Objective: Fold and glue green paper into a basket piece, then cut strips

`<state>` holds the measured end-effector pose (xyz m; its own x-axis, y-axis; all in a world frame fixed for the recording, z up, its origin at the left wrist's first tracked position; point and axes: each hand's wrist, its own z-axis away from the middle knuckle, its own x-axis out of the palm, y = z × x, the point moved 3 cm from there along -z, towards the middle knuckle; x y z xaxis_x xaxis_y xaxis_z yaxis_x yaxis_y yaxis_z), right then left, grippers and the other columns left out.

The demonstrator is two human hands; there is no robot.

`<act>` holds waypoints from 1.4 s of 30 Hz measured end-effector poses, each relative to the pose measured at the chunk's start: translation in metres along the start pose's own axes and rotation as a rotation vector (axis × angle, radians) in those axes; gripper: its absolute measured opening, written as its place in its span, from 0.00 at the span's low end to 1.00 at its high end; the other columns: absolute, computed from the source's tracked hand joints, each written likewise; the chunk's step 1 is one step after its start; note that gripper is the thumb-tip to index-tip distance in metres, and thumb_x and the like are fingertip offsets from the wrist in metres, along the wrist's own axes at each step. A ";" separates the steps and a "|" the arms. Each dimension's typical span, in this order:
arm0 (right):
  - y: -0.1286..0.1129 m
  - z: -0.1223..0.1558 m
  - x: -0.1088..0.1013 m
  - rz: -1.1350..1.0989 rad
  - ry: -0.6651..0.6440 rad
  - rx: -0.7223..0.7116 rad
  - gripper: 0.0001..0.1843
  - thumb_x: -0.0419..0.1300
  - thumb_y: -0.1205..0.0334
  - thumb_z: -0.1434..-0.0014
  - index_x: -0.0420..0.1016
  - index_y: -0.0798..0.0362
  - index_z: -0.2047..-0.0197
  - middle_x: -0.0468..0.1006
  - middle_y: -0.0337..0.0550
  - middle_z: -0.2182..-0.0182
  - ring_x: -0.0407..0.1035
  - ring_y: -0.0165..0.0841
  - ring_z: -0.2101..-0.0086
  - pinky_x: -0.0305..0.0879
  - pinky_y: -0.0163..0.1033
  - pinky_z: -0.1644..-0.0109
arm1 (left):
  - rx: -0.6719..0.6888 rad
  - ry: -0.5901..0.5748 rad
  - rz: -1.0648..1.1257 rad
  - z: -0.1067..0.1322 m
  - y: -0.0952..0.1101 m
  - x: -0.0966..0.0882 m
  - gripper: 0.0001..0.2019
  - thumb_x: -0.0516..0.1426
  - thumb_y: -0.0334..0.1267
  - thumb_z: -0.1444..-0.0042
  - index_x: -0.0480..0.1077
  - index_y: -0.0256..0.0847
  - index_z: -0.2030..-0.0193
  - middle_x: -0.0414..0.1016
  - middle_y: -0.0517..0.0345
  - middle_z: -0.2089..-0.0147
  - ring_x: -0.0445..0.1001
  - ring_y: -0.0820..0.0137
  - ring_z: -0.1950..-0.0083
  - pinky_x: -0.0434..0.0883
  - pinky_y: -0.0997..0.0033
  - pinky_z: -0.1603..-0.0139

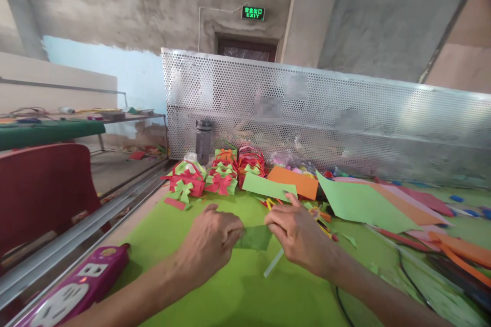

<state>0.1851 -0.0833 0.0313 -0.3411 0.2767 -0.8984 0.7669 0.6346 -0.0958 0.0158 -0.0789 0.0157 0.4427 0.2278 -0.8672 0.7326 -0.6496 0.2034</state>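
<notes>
A small dark green piece of paper (253,238) is stretched between my two hands over the light green tabletop (199,286). My left hand (213,235) pinches its left end, with the thumb and fingers pressed together. At its right end my right hand (297,227) has its fingers closed on the paper. A translucent white stick (273,263) pokes out below my right hand; whether the hand touches it is unclear. Just beyond lie a light green paper strip (266,186) and an orange paper sheet (309,184).
Several red and green paper baskets (220,184) with bows stand at the back left, near a grey bottle (203,140). A purple power strip (86,286) lies front left. Coloured paper sheets (364,204) and a black cable (414,278) are at right. A perforated metal panel (238,82) closes the back.
</notes>
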 end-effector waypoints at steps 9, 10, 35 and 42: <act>-0.005 0.002 0.003 0.070 -0.080 0.069 0.10 0.50 0.71 0.41 0.71 0.54 0.68 0.75 0.42 0.69 0.68 0.33 0.67 0.46 0.55 0.45 | -0.048 -0.062 0.021 0.007 0.003 0.015 0.16 0.46 0.28 0.42 0.61 0.37 0.81 0.63 0.65 0.81 0.63 0.76 0.79 0.60 0.51 0.47; -0.008 0.003 0.005 0.068 -0.064 0.058 0.08 0.51 0.69 0.40 0.71 0.54 0.67 0.76 0.43 0.68 0.68 0.35 0.65 0.46 0.56 0.45 | -0.033 -0.063 0.041 0.008 0.005 0.016 0.16 0.46 0.28 0.42 0.62 0.37 0.80 0.64 0.64 0.81 0.65 0.76 0.78 0.60 0.50 0.47; -0.007 0.005 -0.004 0.060 -0.013 -0.072 0.14 0.51 0.72 0.43 0.65 0.54 0.79 0.67 0.33 0.80 0.59 0.26 0.77 0.49 0.47 0.48 | 0.048 0.005 0.067 0.004 0.011 0.003 0.15 0.45 0.28 0.41 0.67 0.39 0.75 0.68 0.62 0.79 0.66 0.74 0.77 0.63 0.56 0.50; 0.003 0.001 -0.011 0.038 -0.032 -0.003 0.14 0.52 0.69 0.41 0.65 0.55 0.79 0.66 0.31 0.81 0.58 0.24 0.78 0.49 0.47 0.50 | 0.071 0.114 0.088 0.001 0.007 -0.005 0.13 0.47 0.31 0.42 0.71 0.41 0.71 0.73 0.60 0.76 0.69 0.72 0.76 0.66 0.62 0.52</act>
<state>0.1916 -0.0857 0.0403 -0.2946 0.2772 -0.9145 0.7774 0.6261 -0.0606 0.0181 -0.0852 0.0210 0.5626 0.2460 -0.7893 0.6516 -0.7196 0.2401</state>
